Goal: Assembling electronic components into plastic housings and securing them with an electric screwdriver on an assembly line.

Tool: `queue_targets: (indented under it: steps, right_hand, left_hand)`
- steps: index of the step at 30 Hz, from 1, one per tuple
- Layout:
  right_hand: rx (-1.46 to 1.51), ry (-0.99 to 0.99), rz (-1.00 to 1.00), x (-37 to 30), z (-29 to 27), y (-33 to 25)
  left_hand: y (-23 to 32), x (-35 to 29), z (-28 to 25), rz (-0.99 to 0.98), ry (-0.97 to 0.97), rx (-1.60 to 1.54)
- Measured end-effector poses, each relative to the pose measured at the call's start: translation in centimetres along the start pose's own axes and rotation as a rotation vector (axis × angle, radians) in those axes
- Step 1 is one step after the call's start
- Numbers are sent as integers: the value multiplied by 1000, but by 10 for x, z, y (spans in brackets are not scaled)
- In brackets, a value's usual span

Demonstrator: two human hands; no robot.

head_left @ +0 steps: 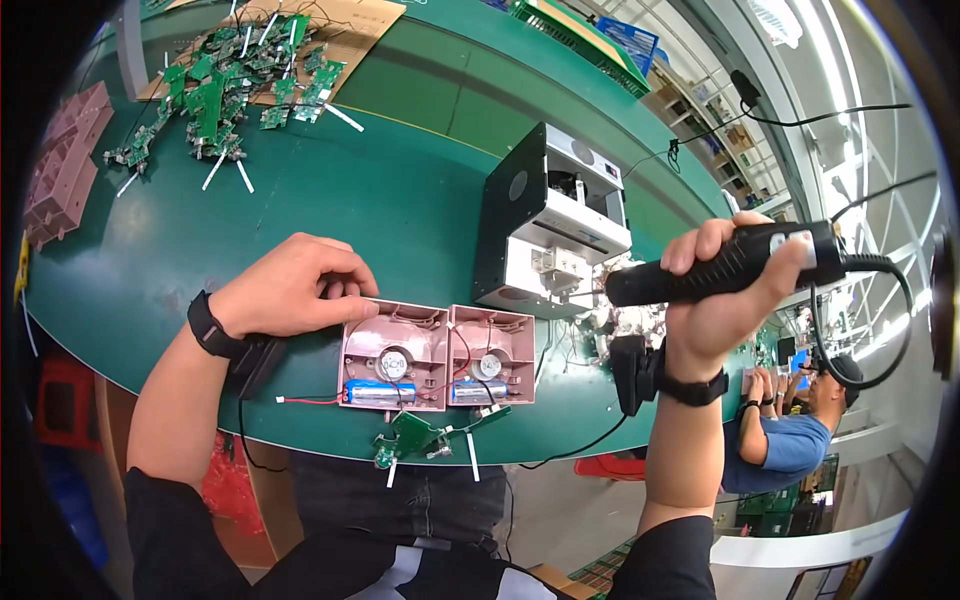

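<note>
Green bench [370,220]; screwdriver [715,275] crosswise, tip left.

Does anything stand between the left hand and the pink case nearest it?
Nothing visible does: the left hand lies beside the pink case, its fingers seemingly touching the upper-left corner.

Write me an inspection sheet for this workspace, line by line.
Surface: green table, black-and-white machine on it.
Work pieces: two pink cases side by side, each with a battery and round white part; circuit board at the near edge.
Clutter: heap of boards at far left, partly on cardboard.
Hands: left hand at the left case's far-left corner; right hand grips black power tool.
Cables: black cable loops from the tool.
Surroundings: person in blue shirt at right.
</note>
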State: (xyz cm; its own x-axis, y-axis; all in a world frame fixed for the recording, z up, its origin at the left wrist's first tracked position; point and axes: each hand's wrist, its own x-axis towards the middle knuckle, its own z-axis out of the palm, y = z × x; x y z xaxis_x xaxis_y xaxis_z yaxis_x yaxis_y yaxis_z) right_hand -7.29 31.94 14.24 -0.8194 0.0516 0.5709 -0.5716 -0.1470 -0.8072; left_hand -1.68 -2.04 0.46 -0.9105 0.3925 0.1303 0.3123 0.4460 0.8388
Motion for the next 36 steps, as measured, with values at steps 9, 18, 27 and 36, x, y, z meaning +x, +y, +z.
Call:
queue_targets:
  steps: [9, 18, 27, 36]
  right_hand:
    - [87, -39, 195, -1, 14, 19]
    - [304, -479, 143, -86, 103, -17]
    - [128, -486, 206, -106, 130, 6]
    - [260, -549, 206, -105, 125, 33]
  left_hand:
    - [-16, -3, 15, 3, 140, -26]
    - [-24, 3, 22, 120, 163, -48]
    - [-29, -1, 25, 133, 177, -44]
    - [-26, 0, 20, 172, 185, 1]
